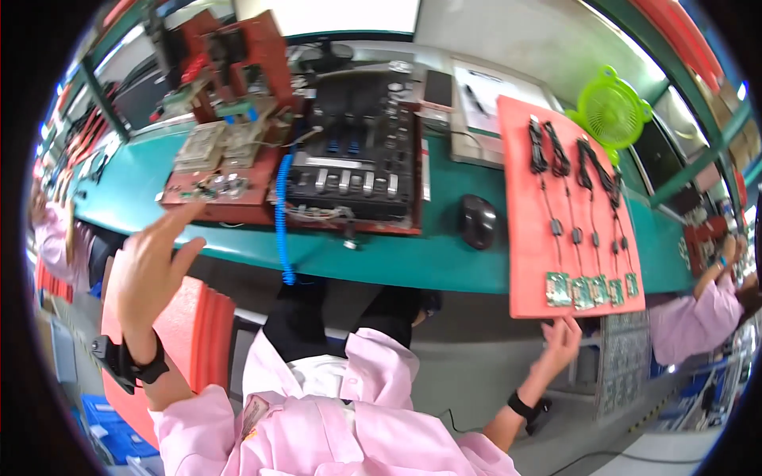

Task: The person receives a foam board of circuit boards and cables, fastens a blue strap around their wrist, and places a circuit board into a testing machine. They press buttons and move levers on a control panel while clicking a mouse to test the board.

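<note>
My left hand [151,266] is raised in the air, fingers spread, holding nothing, just in front of the teal bench edge [373,266] and near a red fixture plate [214,194] with small parts. My right hand [562,337] reaches under the near edge of a red tray [528,238] and touches it; whether it grips the tray I cannot tell. On the tray lie several black cables [571,170] ending in small green circuit boards [587,291].
A black test machine [357,159] with a blue coiled cord [283,222] stands mid-bench, a black mouse [478,220] beside it. A green fan [611,111] sits behind the tray. Red trays [202,333] stand at my left knee. Other people in pink sleeves work at both sides.
</note>
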